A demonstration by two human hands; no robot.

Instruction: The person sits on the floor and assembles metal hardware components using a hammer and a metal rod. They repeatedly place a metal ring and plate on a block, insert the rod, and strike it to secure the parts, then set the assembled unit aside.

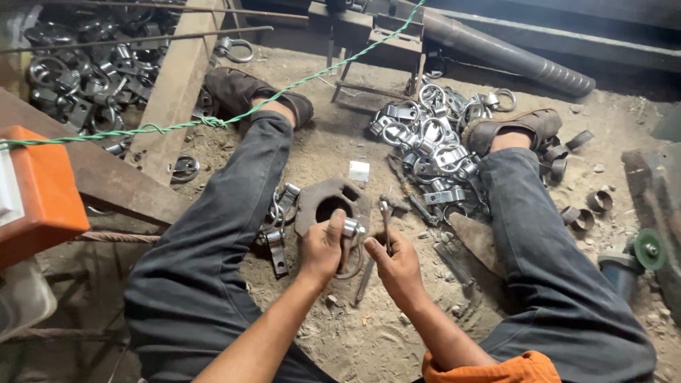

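Observation:
I sit on a sandy floor with my legs spread. My left hand (323,248) grips a shiny metal ring clamp (351,245), held just above a rusty block with a round hole (330,202). My right hand (397,262) is closed on a slim metal tool (385,220) whose handle points down toward the floor, right beside the clamp. The two hands nearly touch. The clamp's ring hangs between them, partly hidden by my fingers.
A heap of shiny ring clamps (433,142) lies by my right foot; another heap (85,71) is at the upper left behind a rusty beam (174,85). A green rope (213,120) crosses above. An orange box (42,184) at left, a grinder (635,259) at right.

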